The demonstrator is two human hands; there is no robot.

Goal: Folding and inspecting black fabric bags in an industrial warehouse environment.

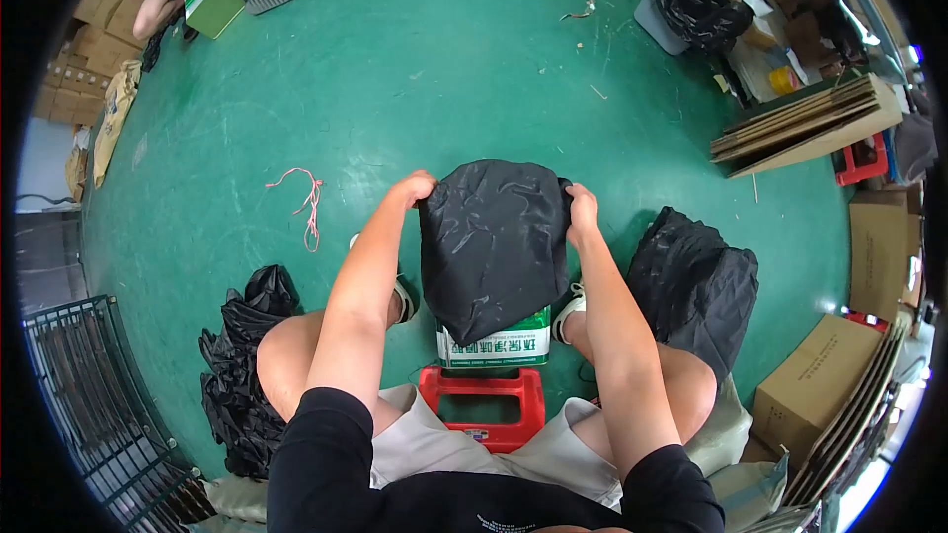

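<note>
Above green flooring (444, 89), left hand (417, 187) and right hand (583, 212) pinch the black material (494, 247).

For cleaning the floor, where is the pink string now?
In the head view, the pink string lies on the green floor, left of the left hand and beyond the crumpled black plastic.

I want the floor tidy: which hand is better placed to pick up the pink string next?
Probably the left hand; the pink string lies to its left, farther from the right hand. Both hold the black cloth, though.
</note>
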